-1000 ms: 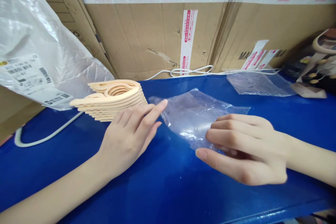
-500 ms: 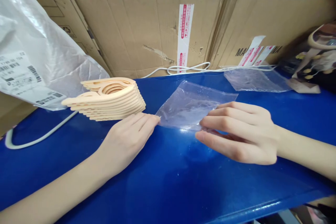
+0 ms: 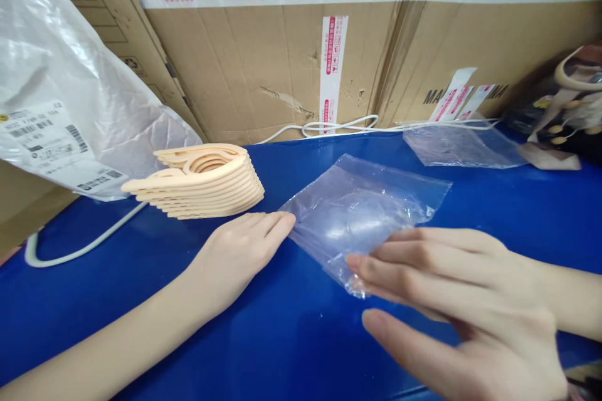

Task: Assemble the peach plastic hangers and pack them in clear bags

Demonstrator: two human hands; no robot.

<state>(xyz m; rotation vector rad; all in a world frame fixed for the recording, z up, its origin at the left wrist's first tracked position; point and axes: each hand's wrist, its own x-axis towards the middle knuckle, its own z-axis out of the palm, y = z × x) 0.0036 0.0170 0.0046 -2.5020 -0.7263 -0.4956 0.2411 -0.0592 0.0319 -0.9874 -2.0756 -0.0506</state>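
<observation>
A clear plastic bag lies on the blue tabletop between my hands. My left hand pinches the bag's left corner between thumb and fingertips. At the bag's near edge is my right hand, fingertips touching the film and thumb spread well away from the fingers. Just beyond my left hand sits a neat stack of beige, flat, curved pieces with rounded cut-outs. Parts of the bag's near right side are hidden behind my right fingers.
Cardboard boxes stand along the back, and a white cable runs in front of them. At left leans a large white plastic sack with labels. Another clear bag lies at the back right, beside a dark bundle.
My right hand has moved nearer to me and its thumb has spread from the fingers. The bag's near edge has come toward me. My left hand still pinches its corner.
</observation>
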